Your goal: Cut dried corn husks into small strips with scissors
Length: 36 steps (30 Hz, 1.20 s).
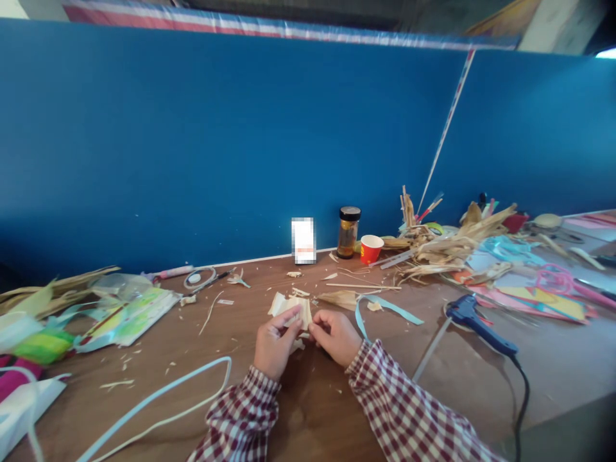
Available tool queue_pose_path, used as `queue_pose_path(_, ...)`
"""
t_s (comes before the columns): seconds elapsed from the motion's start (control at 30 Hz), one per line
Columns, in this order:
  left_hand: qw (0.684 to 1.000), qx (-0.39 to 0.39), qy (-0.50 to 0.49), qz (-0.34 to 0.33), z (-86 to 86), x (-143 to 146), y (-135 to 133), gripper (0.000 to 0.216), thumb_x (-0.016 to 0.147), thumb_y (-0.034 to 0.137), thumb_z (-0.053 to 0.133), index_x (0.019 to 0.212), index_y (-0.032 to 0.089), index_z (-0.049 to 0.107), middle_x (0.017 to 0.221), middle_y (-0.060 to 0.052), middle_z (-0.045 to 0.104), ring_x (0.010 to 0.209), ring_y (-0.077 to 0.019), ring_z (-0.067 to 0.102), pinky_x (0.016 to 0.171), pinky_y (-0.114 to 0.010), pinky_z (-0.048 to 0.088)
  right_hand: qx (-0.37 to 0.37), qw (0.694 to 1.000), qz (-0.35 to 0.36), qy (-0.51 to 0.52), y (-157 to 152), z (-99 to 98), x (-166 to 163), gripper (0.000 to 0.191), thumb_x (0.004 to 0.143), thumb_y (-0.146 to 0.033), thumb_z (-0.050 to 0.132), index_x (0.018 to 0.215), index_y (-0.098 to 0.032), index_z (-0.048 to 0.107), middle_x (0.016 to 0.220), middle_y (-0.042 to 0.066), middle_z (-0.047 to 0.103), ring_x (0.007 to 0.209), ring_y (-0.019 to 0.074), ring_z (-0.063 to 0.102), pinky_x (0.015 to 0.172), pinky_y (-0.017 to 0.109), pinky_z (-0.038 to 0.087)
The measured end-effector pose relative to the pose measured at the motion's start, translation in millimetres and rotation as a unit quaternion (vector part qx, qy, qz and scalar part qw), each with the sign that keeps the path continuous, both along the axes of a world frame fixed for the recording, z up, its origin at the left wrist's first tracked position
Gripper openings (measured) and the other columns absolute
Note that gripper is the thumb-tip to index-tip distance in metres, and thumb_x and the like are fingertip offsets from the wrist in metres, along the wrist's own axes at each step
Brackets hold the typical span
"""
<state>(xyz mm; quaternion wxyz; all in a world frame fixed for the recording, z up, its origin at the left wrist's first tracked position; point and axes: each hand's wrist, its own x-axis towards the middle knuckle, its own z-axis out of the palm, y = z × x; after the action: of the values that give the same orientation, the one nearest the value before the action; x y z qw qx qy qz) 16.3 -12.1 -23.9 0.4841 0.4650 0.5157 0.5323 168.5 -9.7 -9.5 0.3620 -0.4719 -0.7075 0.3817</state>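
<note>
Both my hands meet over the middle of the brown table (pixel 433 385). My left hand (pixel 274 343) pinches a pale dried husk piece (pixel 294 309) between thumb and fingers. My right hand (pixel 337 335) is closed on the same husk piece from the right side. Red-and-white checked sleeves cover both my forearms. Small husk scraps (pixel 296 274) lie scattered on the table just beyond my hands.
A blue glue gun (pixel 474 321) with black cord lies at the right. A light blue strip (pixel 385 308) curls beside it. A dark-lidded jar (pixel 348 231) and red paper cup (pixel 370 248) stand at the blue partition. Husk pile (pixel 447 247) and coloured papers at right; packets (pixel 129 311) at left.
</note>
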Motion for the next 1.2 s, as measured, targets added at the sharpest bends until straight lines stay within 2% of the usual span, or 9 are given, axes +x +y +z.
queue_pose_path(0.23,0.996,-0.034,-0.082,0.023,0.5,-0.9,1.2,0.051,0.058,0.032,0.073,0.105,0.014,0.065,0.058,-0.001,0.065,0.051,-0.0102,0.057,0.050,-0.021,0.048,0.010,1.000,-0.004,-0.022,3.3,-1.1,5.0,0.021,0.082,-0.032,0.047,0.070,-0.018,0.056,0.062,0.000,0.064,0.054,0.0114,0.057,0.053,0.021,0.043)
queue_pose_path(0.43,0.987,-0.024,-0.152,0.054,4.3,-5.2,5.5,0.048,0.057,0.025,0.075,0.103,0.015,0.065,0.070,-0.004,0.069,0.059,-0.0121,0.061,0.058,-0.023,0.051,-0.010,1.000,-0.014,0.008,5.2,-1.1,8.5,0.020,0.080,-0.032,0.049,0.068,-0.018,0.054,0.062,0.001,0.064,0.053,0.0108,0.056,0.050,0.021,0.042)
queue_pose_path(0.6,0.970,0.012,-0.191,0.150,10.2,-16.0,13.5,0.046,0.057,0.020,0.075,0.102,0.015,0.065,0.075,-0.004,0.069,0.063,-0.0109,0.062,0.064,-0.022,0.051,-0.108,0.989,-0.007,0.099,8.5,-0.4,9.1,0.020,0.077,-0.034,0.052,0.069,-0.016,0.055,0.066,0.002,0.064,0.049,0.0080,0.053,0.042,0.017,0.038)
queue_pose_path(0.7,0.968,0.022,-0.206,0.144,12.4,-16.7,13.8,0.047,0.060,0.020,0.074,0.105,0.012,0.063,0.075,-0.006,0.068,0.068,-0.0140,0.064,0.066,-0.025,0.052,-0.167,0.976,0.007,0.141,12.4,-2.5,8.8,0.023,0.076,-0.037,0.052,0.074,-0.014,0.057,0.069,0.003,0.065,0.047,0.0066,0.052,0.037,0.015,0.035)
queue_pose_path(0.83,0.969,0.027,-0.207,0.130,13.1,-12.8,11.3,0.046,0.063,0.019,0.070,0.108,0.010,0.060,0.077,-0.007,0.068,0.070,-0.0146,0.064,0.067,-0.025,0.052,-0.193,0.973,0.022,0.129,14.2,-6.8,8.4,0.027,0.078,-0.039,0.049,0.079,-0.013,0.059,0.071,0.004,0.066,0.047,0.0067,0.053,0.037,0.015,0.035)
queue_pose_path(0.9,0.971,0.033,-0.200,0.126,12.8,-11.8,10.6,0.050,0.064,0.019,0.069,0.112,0.010,0.057,0.075,-0.006,0.067,0.069,-0.0139,0.064,0.068,-0.025,0.052,-0.167,0.983,0.015,0.076,12.3,-7.3,8.2,0.029,0.079,-0.039,0.047,0.078,-0.014,0.060,0.070,0.003,0.066,0.047,0.0075,0.054,0.039,0.016,0.037)
queue_pose_path(1.0,0.975,0.052,-0.185,0.110,12.0,-11.9,10.3,0.059,0.063,0.021,0.069,0.119,0.012,0.052,0.074,-0.004,0.066,0.068,-0.0135,0.063,0.068,-0.025,0.052,-0.036,0.996,-0.036,-0.070,6.8,-5.3,7.1,0.029,0.082,-0.036,0.045,0.068,-0.017,0.062,0.064,0.002,0.066,0.051,0.0097,0.056,0.050,0.020,0.039)
queue_pose_path(1.1,0.979,0.063,-0.163,0.100,11.0,-12.5,10.3,0.062,0.064,0.022,0.068,0.123,0.016,0.049,0.080,-0.004,0.066,0.067,-0.0127,0.063,0.066,-0.025,0.052,0.089,0.971,-0.087,-0.204,1.9,-3.2,4.5,0.025,0.081,-0.034,0.048,0.066,-0.020,0.063,0.065,0.001,0.065,0.060,0.0127,0.057,0.056,0.022,0.036)
queue_pose_path(1.2,0.981,0.060,-0.153,0.099,9.9,-12.6,10.6,0.062,0.064,0.022,0.068,0.123,0.017,0.049,0.082,-0.004,0.065,0.067,-0.0127,0.063,0.066,-0.025,0.052,0.118,0.952,-0.096,-0.267,0.0,-4.0,1.4,0.023,0.081,-0.035,0.049,0.070,-0.021,0.063,0.067,0.001,0.066,0.063,0.0136,0.057,0.055,0.023,0.033)
